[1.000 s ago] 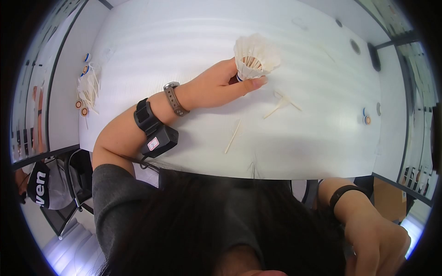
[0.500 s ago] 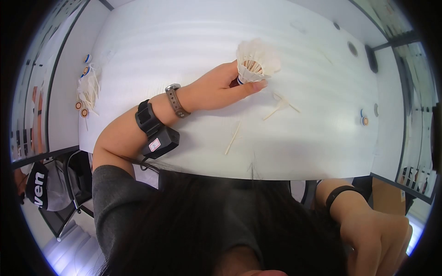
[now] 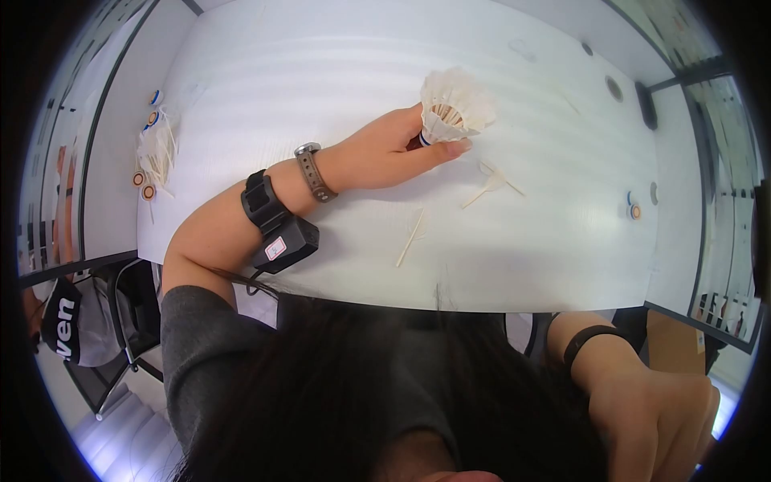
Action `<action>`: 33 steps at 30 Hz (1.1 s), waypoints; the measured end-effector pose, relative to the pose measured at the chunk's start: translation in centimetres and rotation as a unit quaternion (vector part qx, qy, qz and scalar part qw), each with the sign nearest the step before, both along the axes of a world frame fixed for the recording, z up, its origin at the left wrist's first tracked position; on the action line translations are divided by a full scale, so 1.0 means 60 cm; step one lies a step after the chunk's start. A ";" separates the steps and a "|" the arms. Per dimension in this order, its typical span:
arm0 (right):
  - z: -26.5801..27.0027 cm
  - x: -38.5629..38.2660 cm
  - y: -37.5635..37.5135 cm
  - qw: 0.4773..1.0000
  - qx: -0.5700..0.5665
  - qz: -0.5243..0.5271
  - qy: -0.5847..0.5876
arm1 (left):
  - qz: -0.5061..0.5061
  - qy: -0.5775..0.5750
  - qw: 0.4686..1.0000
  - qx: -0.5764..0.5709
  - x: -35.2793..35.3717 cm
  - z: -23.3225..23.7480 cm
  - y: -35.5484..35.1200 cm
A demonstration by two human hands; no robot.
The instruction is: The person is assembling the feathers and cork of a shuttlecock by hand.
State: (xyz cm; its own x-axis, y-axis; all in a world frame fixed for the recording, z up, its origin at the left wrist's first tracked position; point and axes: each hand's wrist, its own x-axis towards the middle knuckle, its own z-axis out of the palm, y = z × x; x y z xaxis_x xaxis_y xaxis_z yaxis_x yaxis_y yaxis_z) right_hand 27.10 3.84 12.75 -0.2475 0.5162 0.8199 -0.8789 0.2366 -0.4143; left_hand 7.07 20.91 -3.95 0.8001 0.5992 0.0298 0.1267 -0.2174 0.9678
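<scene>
My left hand (image 3: 401, 154) grips a white feather shuttlecock (image 3: 456, 108) by its cork end. The feather skirt opens upward and away from me, and the fingers hide most of the base with its blue band. Just below it on the table lie loose feather pieces (image 3: 491, 189), and a single feather (image 3: 411, 238) lies closer to the front edge. My right hand (image 3: 654, 414) hangs below the table edge at the lower right, fingers curled down. Its fingertips, and anything inside them, are hidden.
Along the white table's (image 3: 337, 72) left side lies a cluster of feathers (image 3: 159, 151) with several cork bases (image 3: 148, 192). Another cork base (image 3: 635, 212) stands at the right. Panels border both sides. A black box (image 3: 287, 245) is strapped to my left forearm.
My left hand and the shuttlecock have shifted very slightly to the right. My right hand has turned a little, still low at the right.
</scene>
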 end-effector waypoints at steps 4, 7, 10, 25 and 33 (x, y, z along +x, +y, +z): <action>-0.001 -0.001 0.003 1.000 -0.002 0.003 -0.010 | 0.000 0.004 1.000 0.010 0.001 0.006 -0.001; -0.003 -0.006 0.003 1.000 0.001 -0.005 0.003 | 0.000 -0.001 1.000 0.005 0.000 0.002 0.000; -0.004 -0.010 0.002 1.000 0.004 -0.009 0.012 | -0.001 0.004 1.000 0.003 0.000 0.002 0.000; -0.006 -0.014 0.004 0.999 -0.002 -0.035 0.024 | -0.003 -0.026 1.000 0.016 0.002 0.001 -0.002; -0.007 -0.015 0.011 0.999 -0.009 -0.043 0.020 | 0.009 -0.016 0.999 0.030 0.004 0.005 -0.005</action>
